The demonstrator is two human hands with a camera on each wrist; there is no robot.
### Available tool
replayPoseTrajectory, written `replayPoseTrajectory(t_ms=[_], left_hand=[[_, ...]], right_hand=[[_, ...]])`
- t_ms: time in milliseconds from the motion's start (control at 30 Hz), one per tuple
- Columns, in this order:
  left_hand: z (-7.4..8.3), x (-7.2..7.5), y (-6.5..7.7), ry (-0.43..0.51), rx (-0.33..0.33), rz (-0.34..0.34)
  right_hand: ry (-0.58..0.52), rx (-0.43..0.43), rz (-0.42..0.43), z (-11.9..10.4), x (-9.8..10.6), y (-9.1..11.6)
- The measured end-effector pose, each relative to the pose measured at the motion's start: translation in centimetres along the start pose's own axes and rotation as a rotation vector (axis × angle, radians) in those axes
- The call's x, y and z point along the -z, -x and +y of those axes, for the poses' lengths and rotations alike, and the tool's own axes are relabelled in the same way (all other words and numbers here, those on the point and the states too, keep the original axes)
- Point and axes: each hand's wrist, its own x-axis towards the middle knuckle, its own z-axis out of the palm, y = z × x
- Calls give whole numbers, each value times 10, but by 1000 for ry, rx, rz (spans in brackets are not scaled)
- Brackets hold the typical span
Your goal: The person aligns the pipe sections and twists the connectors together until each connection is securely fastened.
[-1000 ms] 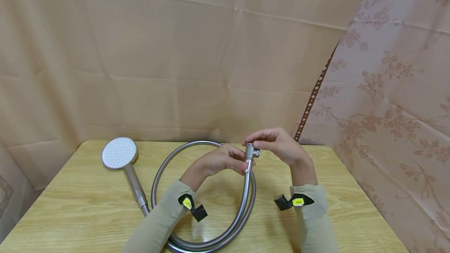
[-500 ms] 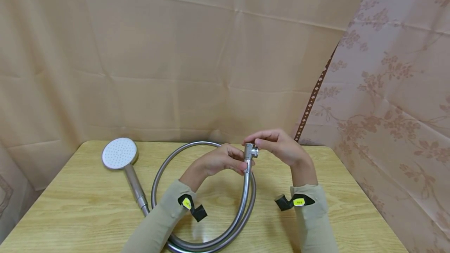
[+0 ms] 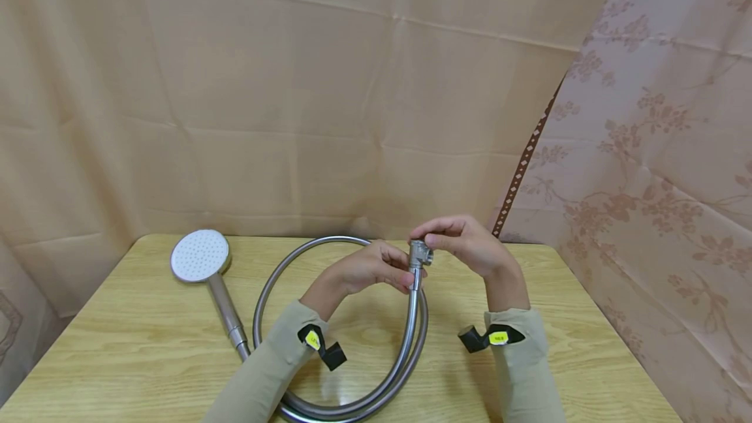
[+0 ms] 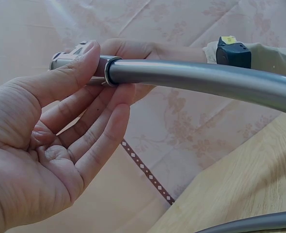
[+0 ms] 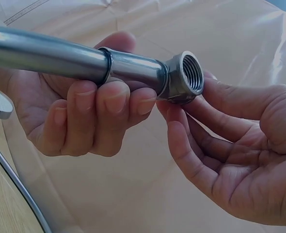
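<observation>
My left hand [image 3: 367, 269] grips the smooth metal end sleeve [image 5: 138, 68] of a grey shower hose [image 3: 408, 325], thumb on one side and fingers on the other. Fixed at the hose's tip is a silvery metal pipe fitting [image 3: 417, 253], held upright above the table. Its side opening [image 5: 193, 73] has threads inside. My right hand [image 3: 472, 250] pinches the fitting's upper end between thumb and fingers. In the left wrist view, the left thumb partly covers the fitting. The hose curves down from the hands into loops.
A shower head [image 3: 200, 255] with a white face and grey handle lies at the left on the wooden table [image 3: 135, 358], joined to the hose. Beige cloth [image 3: 294, 96] hangs behind, and flowered cloth [image 3: 664, 181] hangs on the right.
The fitting's side opening has turned a little under the right fingers, which have shifted slightly on its top. The left hand, the hose and the shower head keep their places.
</observation>
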Motion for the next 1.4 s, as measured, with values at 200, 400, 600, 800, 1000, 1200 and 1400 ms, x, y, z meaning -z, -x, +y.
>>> replayPoseTrajectory(t_ms=[200, 400, 600, 800, 1000, 1200, 1400], left_hand=[[-3, 1, -2, -16, -1, -4], [-4, 1, -2, -18, -6, -9], [-2, -1, -2, -2, 0, -1], [-3, -1, -2, 0, -1, 5], [-4, 0, -2, -7, 4, 22], [-3, 1, -2, -3, -5, 19], [-2, 0, -2, 2, 4, 19]], right_hand=[[-18, 26, -48, 1, 0, -1], [-35, 65, -110, 3, 0, -2], [-33, 82, -133, 5, 2, -2], [-32, 92, -132, 4, 2, -3], [-31, 16, -64, 1, -1, -2], [-36, 2, -33, 3, 0, -3], [-19, -7, -1, 5, -1, -4]])
